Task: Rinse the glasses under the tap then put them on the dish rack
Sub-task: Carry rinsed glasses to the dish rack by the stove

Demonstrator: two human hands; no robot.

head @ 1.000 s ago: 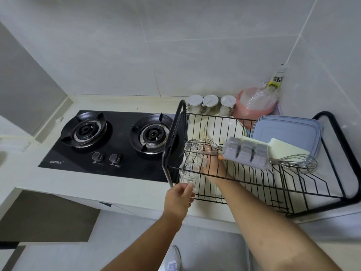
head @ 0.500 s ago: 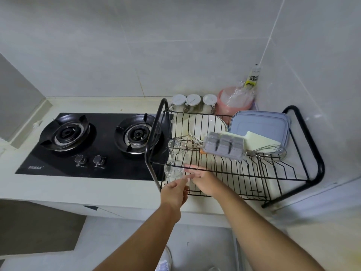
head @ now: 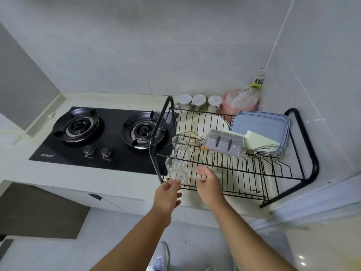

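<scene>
Dish rack [head: 314, 153] taken as landmark. Front glass [head: 175, 170] sits in rack's front-left corner. Second glass [head: 178, 142] is directly behind it, beneath whisk [head: 187, 136]. Left hand [head: 168, 192] is just outside that corner, fingers loosely curled, gripping nothing; contact with glass base indeterminate. Right hand [head: 210, 184] is over rack's front edge, fingers relaxed, empty.

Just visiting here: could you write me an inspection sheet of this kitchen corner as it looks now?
Surface: pale countertop with a black two-burner gas hob.
Job's things: clear glass at the front-left corner of the black wire dish rack; second clear glass behind it.
Clutter: wire whisk, grey ice-cube tray, blue-grey plastic lids, white plate on rack; white-lidded jars, pink tub behind.
Hands: left hand open by the glass, contact unclear; right hand open beside it.
Cables: nothing seen.
Surroundings: grey tiled walls.
</scene>
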